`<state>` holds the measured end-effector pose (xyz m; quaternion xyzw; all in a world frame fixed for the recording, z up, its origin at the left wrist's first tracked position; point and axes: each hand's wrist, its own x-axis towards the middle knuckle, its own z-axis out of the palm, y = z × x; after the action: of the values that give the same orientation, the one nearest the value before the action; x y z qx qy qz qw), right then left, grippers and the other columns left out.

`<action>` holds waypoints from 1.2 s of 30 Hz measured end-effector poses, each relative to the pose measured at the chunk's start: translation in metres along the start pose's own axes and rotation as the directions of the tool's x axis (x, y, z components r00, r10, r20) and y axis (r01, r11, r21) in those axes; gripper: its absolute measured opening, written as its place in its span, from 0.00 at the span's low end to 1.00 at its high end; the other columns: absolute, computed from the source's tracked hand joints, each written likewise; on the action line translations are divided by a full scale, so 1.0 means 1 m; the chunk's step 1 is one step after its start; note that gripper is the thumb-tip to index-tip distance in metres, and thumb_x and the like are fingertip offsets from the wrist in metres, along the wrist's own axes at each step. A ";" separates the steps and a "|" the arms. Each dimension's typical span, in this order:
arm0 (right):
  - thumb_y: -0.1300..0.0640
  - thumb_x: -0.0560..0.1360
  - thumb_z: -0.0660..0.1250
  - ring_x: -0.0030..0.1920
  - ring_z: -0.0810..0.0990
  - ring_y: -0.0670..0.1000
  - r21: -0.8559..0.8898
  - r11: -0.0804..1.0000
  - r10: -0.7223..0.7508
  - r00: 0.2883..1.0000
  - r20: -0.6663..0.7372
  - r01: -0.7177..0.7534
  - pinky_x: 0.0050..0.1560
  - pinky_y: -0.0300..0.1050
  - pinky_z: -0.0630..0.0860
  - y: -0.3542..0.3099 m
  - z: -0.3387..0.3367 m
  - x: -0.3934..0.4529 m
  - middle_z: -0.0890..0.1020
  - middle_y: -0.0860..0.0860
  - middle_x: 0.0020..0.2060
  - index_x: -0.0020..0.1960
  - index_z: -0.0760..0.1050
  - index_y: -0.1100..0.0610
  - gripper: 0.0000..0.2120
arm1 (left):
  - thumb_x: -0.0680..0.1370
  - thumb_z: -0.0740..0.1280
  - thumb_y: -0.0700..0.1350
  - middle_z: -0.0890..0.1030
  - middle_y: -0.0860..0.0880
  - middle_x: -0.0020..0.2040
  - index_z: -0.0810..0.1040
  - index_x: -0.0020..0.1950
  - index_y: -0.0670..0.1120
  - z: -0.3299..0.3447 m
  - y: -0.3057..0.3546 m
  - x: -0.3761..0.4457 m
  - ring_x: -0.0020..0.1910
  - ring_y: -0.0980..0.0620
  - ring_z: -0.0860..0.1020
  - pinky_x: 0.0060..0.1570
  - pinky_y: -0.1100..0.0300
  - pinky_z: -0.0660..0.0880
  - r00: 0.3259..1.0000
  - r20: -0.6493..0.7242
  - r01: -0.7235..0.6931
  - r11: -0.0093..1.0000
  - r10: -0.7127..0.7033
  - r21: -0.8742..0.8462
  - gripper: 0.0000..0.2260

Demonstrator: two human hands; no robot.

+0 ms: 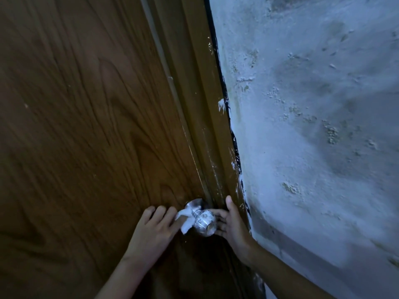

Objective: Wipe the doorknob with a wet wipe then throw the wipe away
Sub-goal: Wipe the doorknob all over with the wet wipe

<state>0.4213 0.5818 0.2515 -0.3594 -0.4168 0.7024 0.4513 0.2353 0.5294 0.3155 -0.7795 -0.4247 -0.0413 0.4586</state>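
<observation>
Two hands work at the doorknob point(204, 221), a shiny metal ball low on the brown door point(86, 126), just beside the door frame point(207, 126). The left hand point(156, 225) presses the wet wipe point(186, 219) against the knob's left side and neck, its fingers point(159, 212) laid close together with the wipe tucked under them. The right hand point(231, 221) cups the knob's right side, thumb raised, fingers loosely curled. The wipe looks soft, limp and light, and is best bunched under the fingertips; the knob is hard and probably slick when wet.
</observation>
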 end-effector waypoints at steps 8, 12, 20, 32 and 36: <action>0.33 0.69 0.47 0.44 0.82 0.43 0.008 1.000 -0.005 1.000 -0.009 0.005 0.42 0.41 0.75 -0.001 0.003 -0.002 0.85 0.43 0.38 0.41 0.81 0.51 0.30 | 0.55 0.80 0.47 0.82 0.48 0.43 0.83 0.49 0.52 -0.002 0.006 0.031 0.46 0.47 0.67 0.48 0.52 0.62 0.997 0.068 -0.038 0.999 0.040 -0.029 0.23; 0.31 0.65 0.47 0.45 0.82 0.43 -0.003 1.000 -0.013 1.000 -0.013 0.013 0.41 0.39 0.75 -0.002 0.003 -0.003 0.84 0.44 0.41 0.42 0.80 0.50 0.31 | 0.54 0.80 0.50 0.82 0.50 0.44 0.83 0.48 0.55 -0.004 0.005 0.044 0.46 0.47 0.68 0.48 0.52 0.63 0.993 0.101 -0.067 0.998 0.068 -0.012 0.23; 0.30 0.63 0.47 0.50 0.80 0.47 0.006 1.000 -0.001 1.000 0.010 0.001 0.45 0.42 0.74 -0.003 0.003 -0.004 0.82 0.47 0.46 0.45 0.79 0.51 0.32 | 0.64 0.70 0.43 0.74 0.46 0.47 0.82 0.53 0.53 0.000 0.003 -0.003 0.45 0.46 0.67 0.47 0.51 0.62 0.997 0.079 -0.021 0.999 0.023 -0.026 0.18; 0.30 0.63 0.47 0.49 0.80 0.46 -0.001 1.000 0.011 1.000 -0.014 -0.011 0.44 0.42 0.74 -0.004 0.006 -0.006 0.83 0.46 0.44 0.44 0.79 0.50 0.31 | 0.64 0.73 0.57 0.80 0.48 0.53 0.80 0.54 0.56 -0.013 0.000 0.066 0.53 0.47 0.75 0.56 0.51 0.70 0.930 0.305 -0.204 0.978 0.206 -0.038 0.20; 0.31 0.65 0.47 0.44 0.82 0.43 -0.015 1.000 0.000 1.000 -0.009 0.000 0.42 0.41 0.74 -0.004 0.005 -0.006 0.86 0.43 0.37 0.41 0.81 0.50 0.31 | 0.64 0.74 0.55 0.79 0.48 0.55 0.78 0.57 0.56 -0.011 -0.004 0.060 0.54 0.47 0.75 0.57 0.50 0.69 0.936 0.301 -0.186 0.982 0.182 -0.015 0.22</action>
<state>0.4204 0.5760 0.2579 -0.3660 -0.4199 0.6978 0.4504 0.2745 0.5596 0.3513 -0.8098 -0.4151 0.1237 0.3957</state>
